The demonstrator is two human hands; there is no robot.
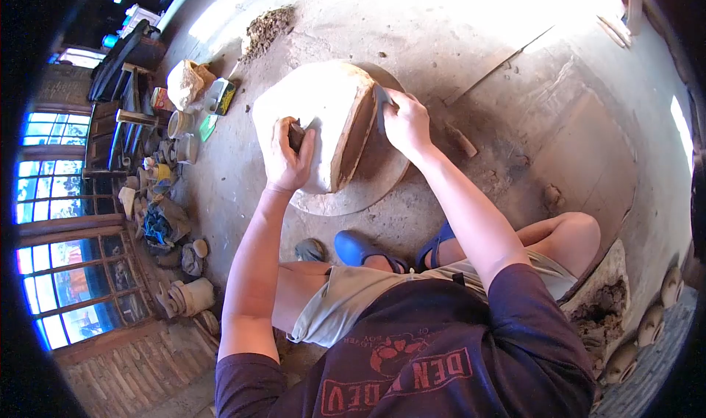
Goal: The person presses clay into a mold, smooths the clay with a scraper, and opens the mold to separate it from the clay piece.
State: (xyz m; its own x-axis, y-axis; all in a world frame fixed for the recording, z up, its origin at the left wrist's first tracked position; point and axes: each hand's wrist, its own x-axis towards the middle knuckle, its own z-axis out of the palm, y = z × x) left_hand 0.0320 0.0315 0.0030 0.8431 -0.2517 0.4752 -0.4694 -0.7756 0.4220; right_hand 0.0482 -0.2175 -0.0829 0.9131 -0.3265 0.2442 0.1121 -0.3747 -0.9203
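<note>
A large white block, plaster-like, rests tilted on a round disc on the floor in front of me. Its right side shows a brown, clay-like band. My left hand is on the block's white face, fingers curled around a small dark brown lump whose kind I cannot make out. At the block's upper right edge, my right hand grips a thin dark grey scraper, held upright along the brown band.
Behind the block lies a heap of brown crumbs. Pots, bags and containers line the left side by the windows. A long thin stick lies at the upper right. My blue shoes are close below the disc.
</note>
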